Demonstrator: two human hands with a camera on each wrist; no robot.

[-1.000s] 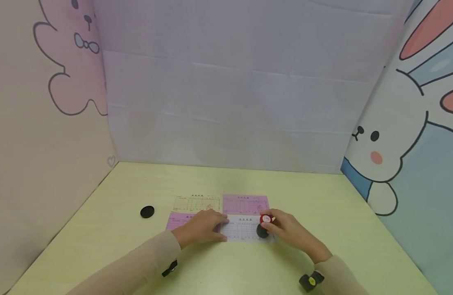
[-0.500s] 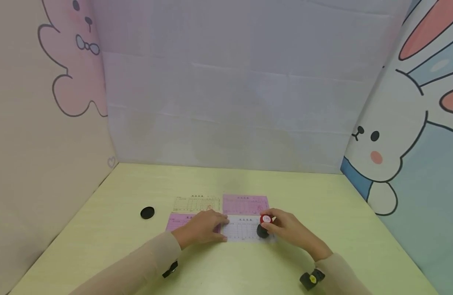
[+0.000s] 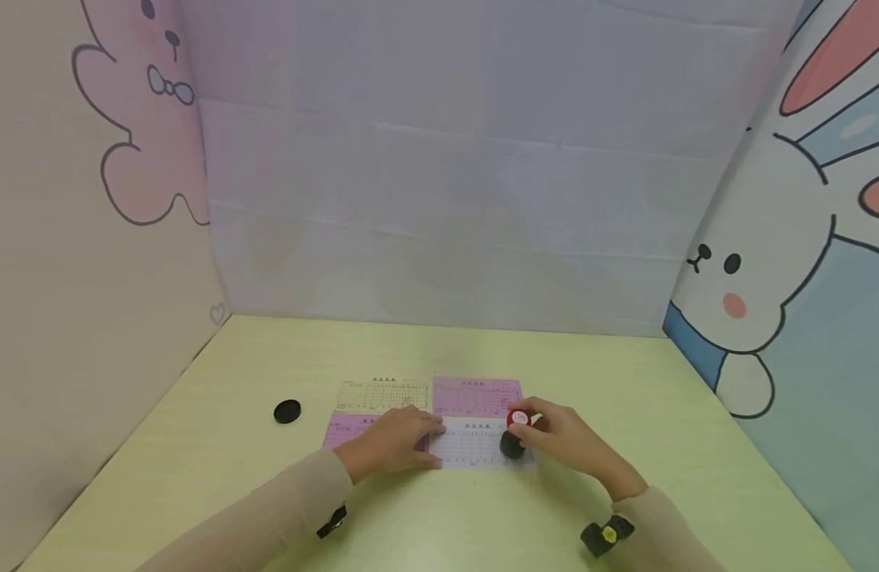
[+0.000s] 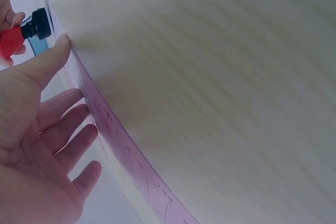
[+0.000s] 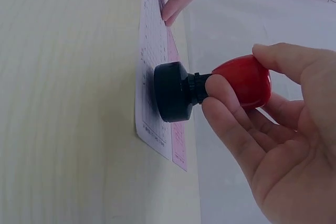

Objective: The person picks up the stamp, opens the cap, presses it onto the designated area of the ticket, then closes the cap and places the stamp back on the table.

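Note:
My right hand [image 3: 567, 438] pinches a stamp [image 3: 512, 446] by its red knob, thumb and fingers curled around it in the right wrist view. The stamp's round black base [image 5: 172, 92] is over the right part of a white printed slip [image 3: 468, 445]; whether it touches the paper I cannot tell. My left hand [image 3: 392, 439] rests with extended, spread fingers on the white slip's left edge and on a purple slip [image 3: 344, 429], part of which it covers. Behind these lie a yellow slip [image 3: 371, 396] and another purple slip [image 3: 475, 395], both with faint red marks.
A black round lid [image 3: 287, 411] lies on the pale yellow table [image 3: 196, 477], left of the slips. A white sheet [image 3: 439, 175] hangs along the back. Cartoon-printed panels [image 3: 826, 397] enclose the sides.
The right hand and stamp have shifted slightly, upward and to the right in the head view. My left hand stays put on the slips.

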